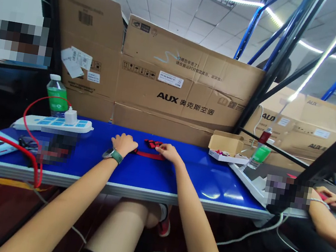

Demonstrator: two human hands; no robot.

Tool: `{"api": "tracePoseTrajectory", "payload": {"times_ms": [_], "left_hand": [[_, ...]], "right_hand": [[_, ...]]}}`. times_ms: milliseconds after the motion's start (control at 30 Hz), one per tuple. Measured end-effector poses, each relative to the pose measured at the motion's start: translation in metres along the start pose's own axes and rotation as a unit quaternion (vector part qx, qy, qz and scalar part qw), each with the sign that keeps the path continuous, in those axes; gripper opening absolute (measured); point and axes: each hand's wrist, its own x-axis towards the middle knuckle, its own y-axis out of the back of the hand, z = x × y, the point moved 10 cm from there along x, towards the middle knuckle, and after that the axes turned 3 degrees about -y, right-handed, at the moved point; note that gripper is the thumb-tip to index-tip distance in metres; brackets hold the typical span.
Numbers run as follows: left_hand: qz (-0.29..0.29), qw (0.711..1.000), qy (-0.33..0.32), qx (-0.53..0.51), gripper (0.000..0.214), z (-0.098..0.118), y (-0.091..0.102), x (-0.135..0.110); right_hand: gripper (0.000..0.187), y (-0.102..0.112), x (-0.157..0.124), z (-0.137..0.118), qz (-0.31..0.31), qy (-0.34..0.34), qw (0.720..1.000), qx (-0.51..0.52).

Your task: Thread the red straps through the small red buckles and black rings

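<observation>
Both my hands rest on the blue table (153, 175) near its middle. My left hand (124, 143), with a green-strapped watch on the wrist, is curled with its fingers closed at the left end of a small red and black strap-like item (151, 149). My right hand (167, 151) lies on the item's right end with the fingers pressed down on it. The item lies flat on the table between the two hands.
A white and blue power strip (54, 123) with a charger and red cable (27, 147) lies at the left, a green bottle (55, 98) behind it. A small open cardboard box (227, 146) sits at the right. Cardboard cartons (180, 89) wall the back. Another person's hand (331, 197) works at far right.
</observation>
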Motion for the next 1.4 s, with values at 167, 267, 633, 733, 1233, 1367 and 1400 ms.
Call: {"api": "tracePoseTrajectory", "payload": {"times_ms": [167,267,633,733,1233,1367,1400], "left_hand": [[0.015,0.952,-0.295,-0.082,0.030,0.071,0.006,-0.023],[-0.100,0.855,-0.490,-0.140,0.029,0.112,-0.013,-0.057],[-0.134,0.862,-0.470,-0.137,0.023,0.105,-0.028,-0.050],[-0.157,0.861,-0.460,-0.151,0.019,0.105,-0.036,-0.048],[-0.142,0.887,-0.303,-0.317,0.013,0.086,-0.043,-0.019],[-0.122,0.889,-0.281,-0.340,0.015,0.084,-0.041,-0.015],[-0.113,0.891,-0.279,-0.340,0.014,0.084,-0.040,-0.015]], "right_hand": [[0.035,0.041,-0.008,0.009,0.089,-0.033,0.992,-0.083],[0.046,0.020,-0.016,0.019,-0.124,-0.020,0.992,-0.032],[0.028,-0.001,-0.019,0.022,-0.212,0.016,0.977,0.020],[0.010,0.008,-0.009,0.018,-0.109,0.029,0.993,0.029],[0.022,0.018,-0.001,0.008,-0.020,0.060,0.987,0.145],[0.018,0.013,-0.001,0.004,-0.004,0.044,0.984,0.172],[0.016,0.010,-0.001,0.002,-0.008,0.040,0.983,0.181]]}}
